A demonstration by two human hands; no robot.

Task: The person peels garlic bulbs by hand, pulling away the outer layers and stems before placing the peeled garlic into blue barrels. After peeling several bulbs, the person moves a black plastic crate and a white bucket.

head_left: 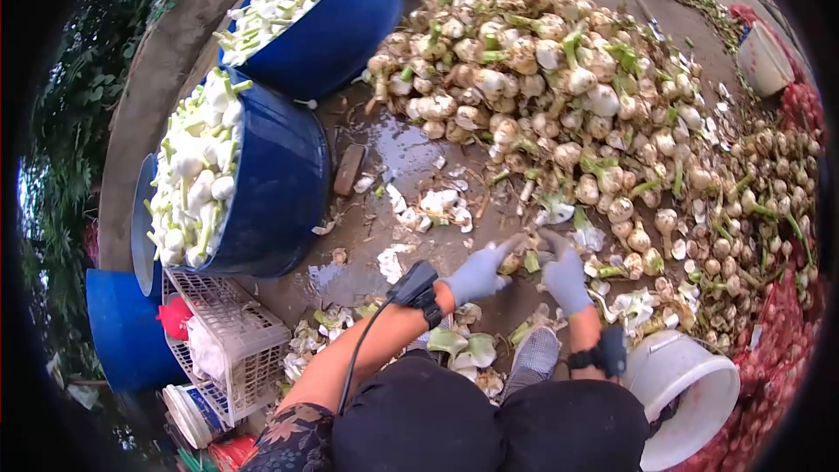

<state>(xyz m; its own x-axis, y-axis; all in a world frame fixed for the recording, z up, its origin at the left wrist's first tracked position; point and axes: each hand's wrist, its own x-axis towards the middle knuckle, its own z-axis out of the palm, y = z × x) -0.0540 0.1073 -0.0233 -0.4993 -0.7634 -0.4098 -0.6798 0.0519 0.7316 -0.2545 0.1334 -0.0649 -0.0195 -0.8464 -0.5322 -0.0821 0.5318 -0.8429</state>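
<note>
Both my hands wear pale grey gloves with dirty fingertips and meet in front of my knees. My left hand [481,269] has its fingers closed at a garlic bulb [510,262] with a greenish stem part. Just to the right, my right hand [564,275] reaches toward the same bulb with its fingers partly extended; whether it holds anything is too small to tell. Beyond my hands rises a large heap of untrimmed, soil-stained garlic [524,79]. Peeled skins [441,205] lie on the wet floor, and more leafy scraps [463,345] lie around my shoes.
Blue tubs [271,179] [328,31] filled with white garlic stand at the left. Near them are a white plastic crate [236,341], a blue barrel [131,328] and a brick [349,169]. A white bucket [686,367] stands by my right knee, beside red mesh sacks [778,367].
</note>
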